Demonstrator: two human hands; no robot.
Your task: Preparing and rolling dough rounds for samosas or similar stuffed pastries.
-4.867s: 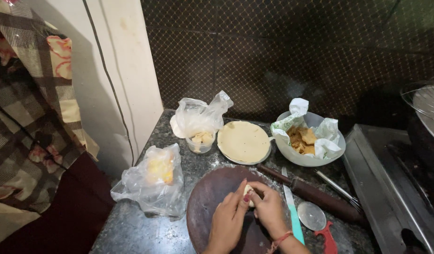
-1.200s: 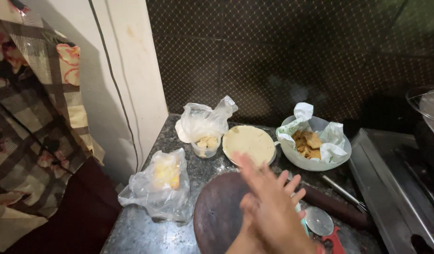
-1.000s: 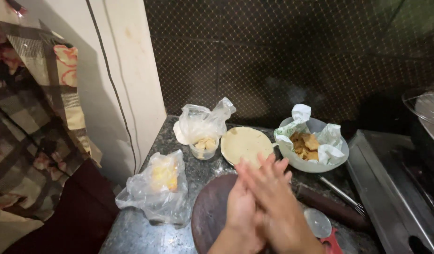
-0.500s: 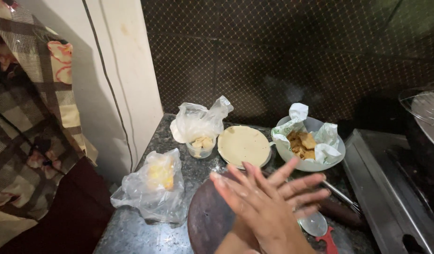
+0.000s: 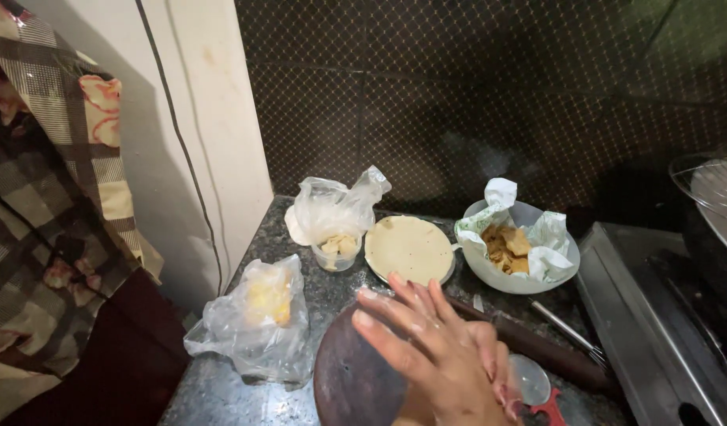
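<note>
Dark round rolling board (image 5: 356, 386) at the near edge of the speckled tabletop (image 5: 316, 288). Above it, right hand (image 5: 438, 351) pressed flat over left hand (image 5: 493, 367), fingers (image 5: 395, 312) stretched open; anything between the palms hidden. Just beyond: rolling pin (image 5: 537, 347), flat dough disc (image 5: 409, 248), paper-lined bowl (image 5: 521, 248). Plastic bag (image 5: 257, 323) left of the board.

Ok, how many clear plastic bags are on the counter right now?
2. One bag of yellow food lies at the counter's left edge beside the dark round board. The other bag stands behind it, by the plate of flatbread. The hands could hide more.
</note>
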